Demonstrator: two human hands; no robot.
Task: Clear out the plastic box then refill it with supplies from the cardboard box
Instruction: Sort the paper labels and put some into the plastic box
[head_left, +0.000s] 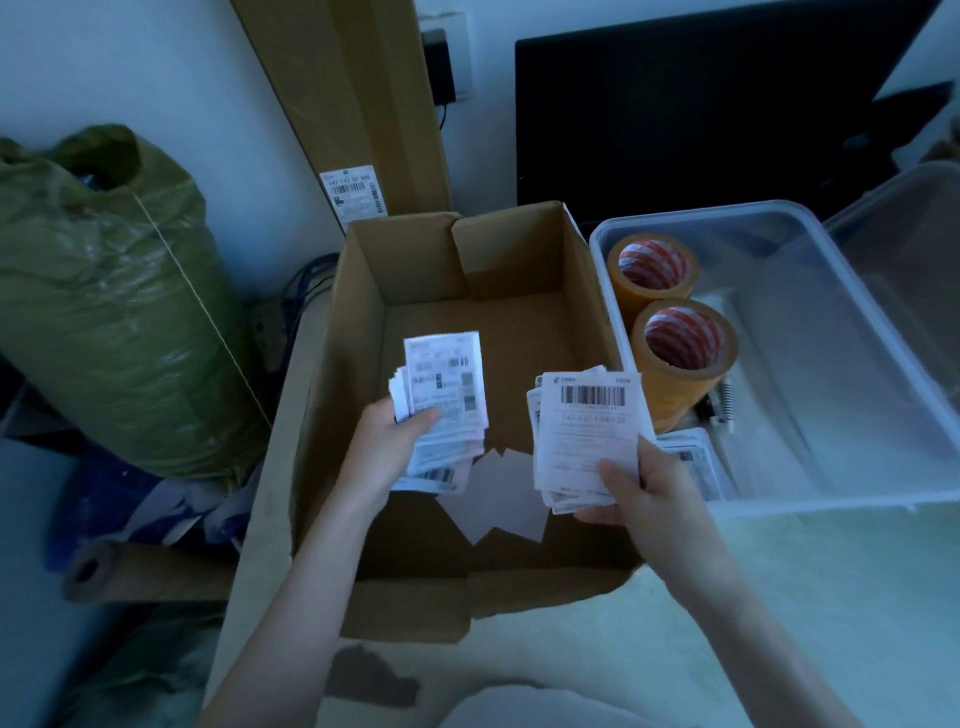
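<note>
We grip a label stack in our left hand and another stack in our right hand, both over the cardboard box; plastic box lies right, nearer right hand.

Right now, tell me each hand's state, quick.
Left hand: grips a stack of shipping labels.
Right hand: grips another label stack.

Left hand grips a stack of shipping labels over the open cardboard box; right hand holds another barcode stack beside the clear plastic box, where two tape rolls stand touching.
</note>
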